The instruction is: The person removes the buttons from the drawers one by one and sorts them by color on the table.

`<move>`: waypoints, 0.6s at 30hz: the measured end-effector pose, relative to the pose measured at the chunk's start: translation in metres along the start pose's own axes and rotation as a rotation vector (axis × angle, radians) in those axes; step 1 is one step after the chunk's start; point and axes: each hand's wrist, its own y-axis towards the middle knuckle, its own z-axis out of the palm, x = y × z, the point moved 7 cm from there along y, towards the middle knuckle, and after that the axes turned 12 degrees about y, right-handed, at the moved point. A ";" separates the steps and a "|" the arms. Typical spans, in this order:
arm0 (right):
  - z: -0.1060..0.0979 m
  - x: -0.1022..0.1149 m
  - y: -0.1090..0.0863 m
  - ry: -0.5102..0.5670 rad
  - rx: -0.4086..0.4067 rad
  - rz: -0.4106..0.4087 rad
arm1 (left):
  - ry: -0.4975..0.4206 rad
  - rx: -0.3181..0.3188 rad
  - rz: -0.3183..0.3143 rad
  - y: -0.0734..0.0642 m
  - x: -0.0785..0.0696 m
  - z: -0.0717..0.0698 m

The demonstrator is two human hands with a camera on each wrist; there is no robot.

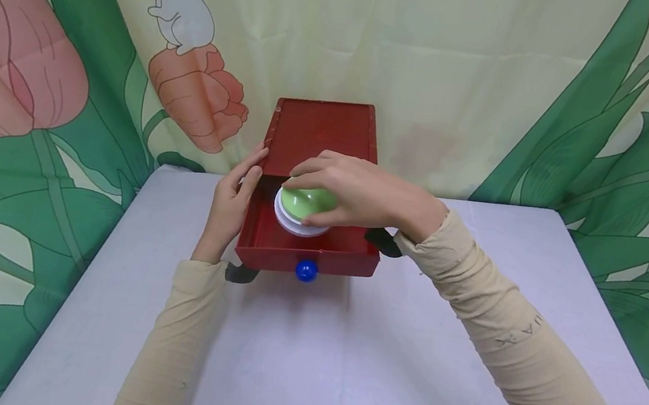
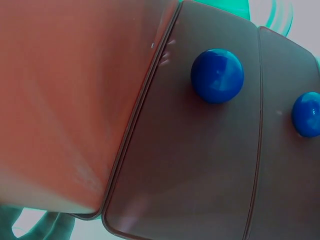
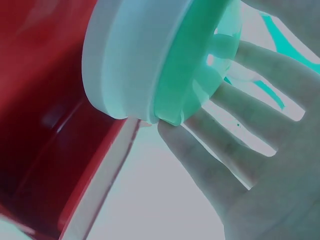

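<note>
A small red drawer cabinet (image 1: 323,138) stands at the back of the table with its top drawer (image 1: 269,253) pulled out. My right hand (image 1: 359,193) holds a round container with a green top (image 1: 302,205) and a white lower part (image 3: 135,55) over the drawer. In the right wrist view, its fingers spread around the green part. Along the cabinet's left side lies my left hand (image 1: 229,208), its fingers fairly straight against the wall. A round blue knob (image 1: 306,270) sticks out from the drawer's front; the left wrist view shows another blue knob (image 2: 307,114) on a neighbouring drawer front.
A white-covered table (image 1: 293,361) carries the cabinet. Close behind hangs a printed curtain (image 1: 437,74) with leaves, a tulip and a rabbit on a carrot. Dark wrist bands (image 1: 383,241) show near both hands.
</note>
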 end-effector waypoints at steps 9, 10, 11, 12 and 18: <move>-0.011 -0.001 -0.017 0.029 -0.103 -0.061 | 0.006 -0.005 0.009 -0.001 -0.001 0.000; -0.012 -0.002 -0.019 0.029 -0.114 -0.065 | 0.007 -0.006 0.010 -0.001 -0.001 0.000; -0.013 -0.002 -0.021 0.030 -0.123 -0.070 | 0.009 -0.008 0.011 -0.001 -0.002 0.000; -0.014 -0.003 -0.022 0.030 -0.132 -0.074 | 0.010 -0.009 0.012 -0.001 -0.002 0.000; -0.017 -0.006 -0.031 0.015 -0.191 -0.100 | 0.013 -0.013 0.021 0.000 -0.002 -0.001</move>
